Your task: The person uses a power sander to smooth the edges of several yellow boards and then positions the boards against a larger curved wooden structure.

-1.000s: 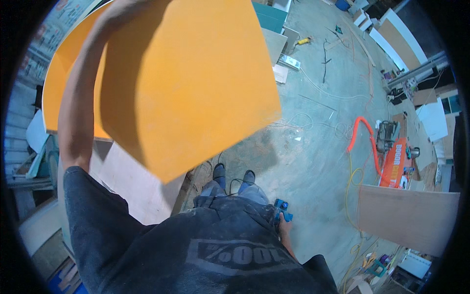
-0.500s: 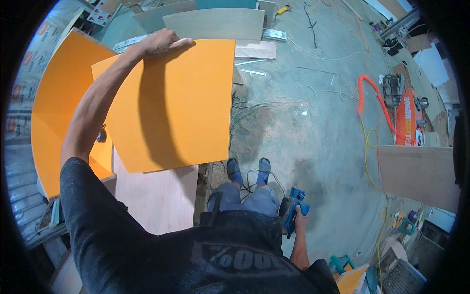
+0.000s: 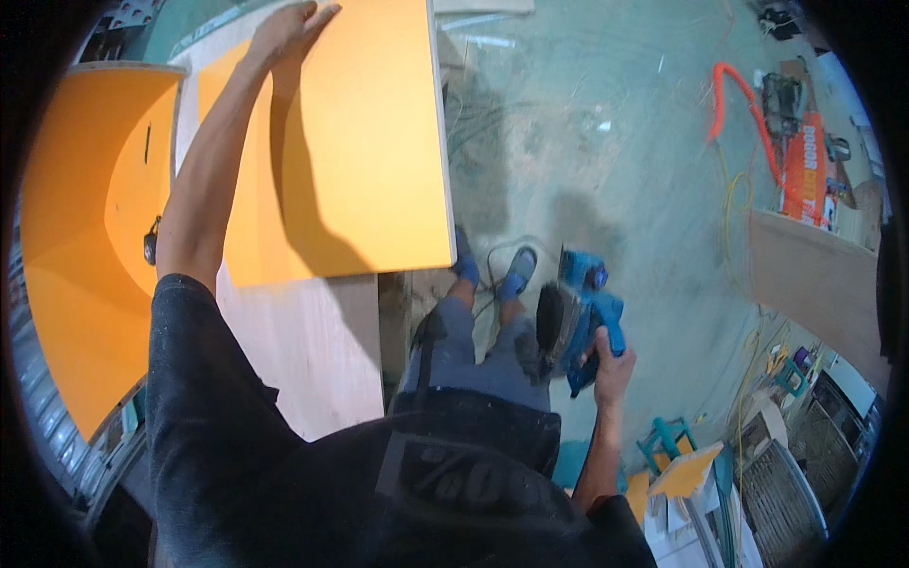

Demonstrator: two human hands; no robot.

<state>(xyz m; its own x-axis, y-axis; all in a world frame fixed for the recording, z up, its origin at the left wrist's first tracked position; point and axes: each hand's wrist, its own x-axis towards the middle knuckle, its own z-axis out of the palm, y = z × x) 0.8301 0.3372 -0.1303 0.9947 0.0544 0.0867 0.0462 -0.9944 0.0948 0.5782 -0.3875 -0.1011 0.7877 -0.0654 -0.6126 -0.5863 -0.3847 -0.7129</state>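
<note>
Dusty floor [image 3: 615, 142] — left hand [image 3: 289, 24] on panel edge [image 3: 350, 142]

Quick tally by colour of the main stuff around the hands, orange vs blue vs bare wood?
Orange: 3, the flat panel under the left hand, the curved panel, the hose
Blue: 1, the power tool in the right hand
Bare wood: 2, the sheet under the flat panel, the board at right
Total: 6

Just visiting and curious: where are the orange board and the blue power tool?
orange board [image 3: 360, 161]: head view, middle of its flat face.
blue power tool [image 3: 579, 317]: head view, its blue body.
</note>
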